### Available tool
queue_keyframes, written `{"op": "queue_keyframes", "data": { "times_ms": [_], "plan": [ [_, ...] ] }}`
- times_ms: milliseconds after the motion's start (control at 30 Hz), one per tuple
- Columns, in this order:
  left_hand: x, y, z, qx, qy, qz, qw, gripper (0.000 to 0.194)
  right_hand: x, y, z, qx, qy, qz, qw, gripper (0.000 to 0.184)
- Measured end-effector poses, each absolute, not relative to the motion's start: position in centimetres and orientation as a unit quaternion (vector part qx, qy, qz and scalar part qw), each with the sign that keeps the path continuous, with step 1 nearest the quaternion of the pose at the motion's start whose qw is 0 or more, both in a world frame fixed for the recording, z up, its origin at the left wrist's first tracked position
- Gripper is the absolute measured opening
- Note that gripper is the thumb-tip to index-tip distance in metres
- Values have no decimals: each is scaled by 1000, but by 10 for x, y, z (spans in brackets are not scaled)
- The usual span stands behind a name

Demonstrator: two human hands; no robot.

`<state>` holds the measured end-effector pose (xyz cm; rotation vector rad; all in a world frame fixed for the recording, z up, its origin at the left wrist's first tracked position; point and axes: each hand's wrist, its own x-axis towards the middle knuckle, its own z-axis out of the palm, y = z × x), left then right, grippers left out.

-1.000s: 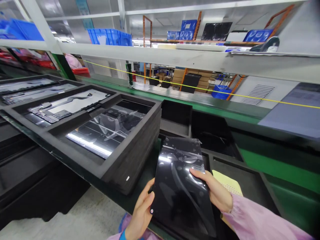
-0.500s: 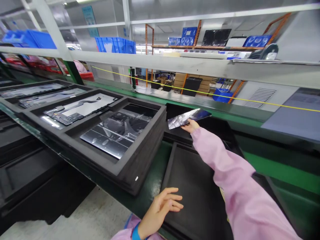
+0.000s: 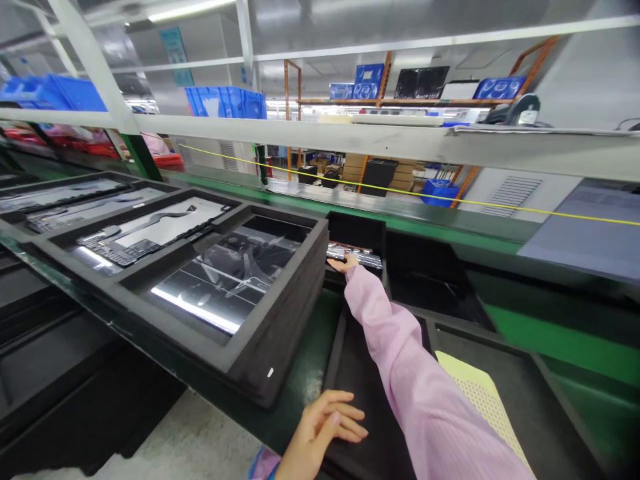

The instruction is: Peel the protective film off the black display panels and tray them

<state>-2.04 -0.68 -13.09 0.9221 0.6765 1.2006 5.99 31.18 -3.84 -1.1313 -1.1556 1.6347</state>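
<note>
My right hand (image 3: 346, 263) holds a glossy display panel (image 3: 369, 258) by its near edge. The panel lies low inside a deep black tray (image 3: 356, 220) behind the foam stack, and my fingertips are partly hidden behind it. My left hand (image 3: 327, 430), fingers spread and with nothing in them, hovers over the near edge of a black foam tray (image 3: 370, 373) in front of me. Left of my hands, another dark, shiny display panel (image 3: 235, 273) rests in the top foam tray (image 3: 240, 343) of a stack.
Further left, more foam trays hold panels with circuit boards and ribbon cables (image 3: 150, 230). A yellow perforated sheet (image 3: 483, 393) lies in a black tray (image 3: 530, 380) at the right. A white rail (image 3: 320, 137) and a yellow cord (image 3: 310, 177) cross beyond the green bench.
My right hand has moved left and down, taking the display panel from above the trays into the deep black tray. The yellow perforated sheet has come into view. My left hand has barely moved.
</note>
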Motion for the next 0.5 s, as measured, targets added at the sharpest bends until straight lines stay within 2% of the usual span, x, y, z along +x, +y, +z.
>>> {"op": "queue_keyframes", "data": {
  "times_ms": [167,300,433,467,500],
  "plan": [
    [-21,-8,-129,415,306,533,671,36,76,309,-19,-532,-529,606,264,33],
    [-22,-9,-130,417,309,532,670,33,122,290,12,-596,-611,500,146,28],
    [-24,-8,-128,429,313,515,673,33,197,228,25,-582,-706,401,47,11],
    [-25,-8,-127,433,312,509,676,33,215,207,23,-573,-721,388,19,11],
    [-25,-7,-127,436,312,503,678,33,231,185,19,-564,-734,380,-9,18]
  ]
}}
